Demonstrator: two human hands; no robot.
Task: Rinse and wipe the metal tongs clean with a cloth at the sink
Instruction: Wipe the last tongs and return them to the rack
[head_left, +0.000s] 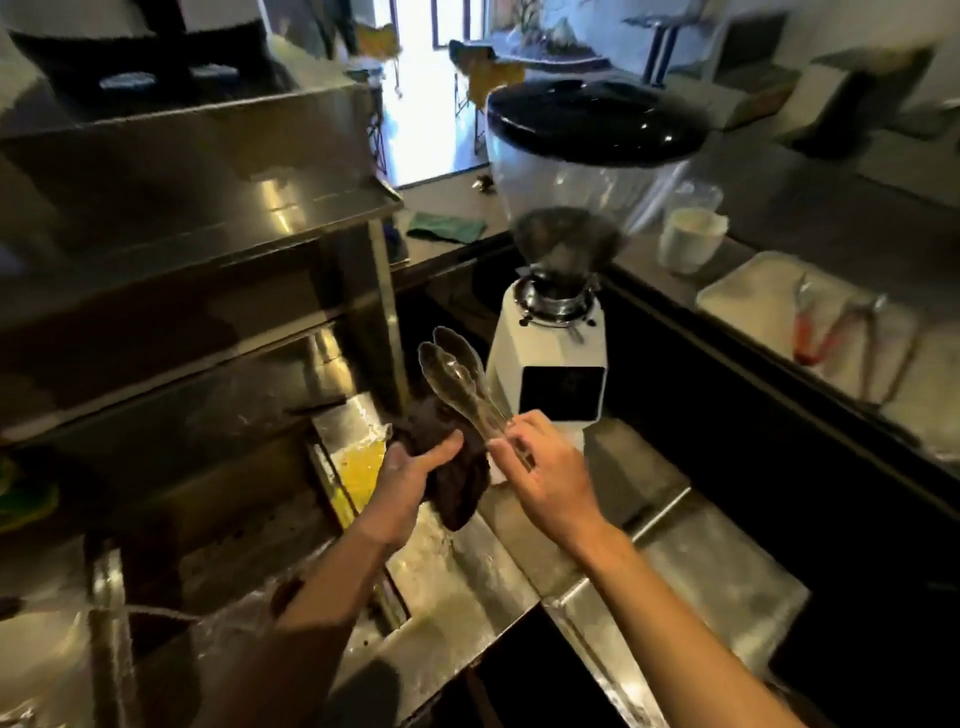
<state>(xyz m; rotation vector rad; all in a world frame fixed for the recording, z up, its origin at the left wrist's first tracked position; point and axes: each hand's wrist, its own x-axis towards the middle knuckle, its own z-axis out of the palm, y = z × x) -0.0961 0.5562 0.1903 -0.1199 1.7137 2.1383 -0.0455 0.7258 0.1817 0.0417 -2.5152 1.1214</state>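
Observation:
My right hand (540, 462) grips the handle end of the metal tongs (457, 374), which point up and away with both spoon-shaped tips close together. My left hand (410, 478) clutches a dark brown cloth (457, 488) just left of the tongs' handle, bunched and hanging down. The cloth sits beside the tongs near the handle; whether it touches them I cannot tell. Both hands are above the steel counter at the sink's right edge (441, 582).
A white coffee grinder (556, 343) with a clear hopper stands right behind the tongs. A faucet (109, 623) is at lower left. A yellow sponge or liquid (358, 467) lies by the sink. A green cloth (447, 226) and a tray with red-handled tongs (815, 332) sit farther off.

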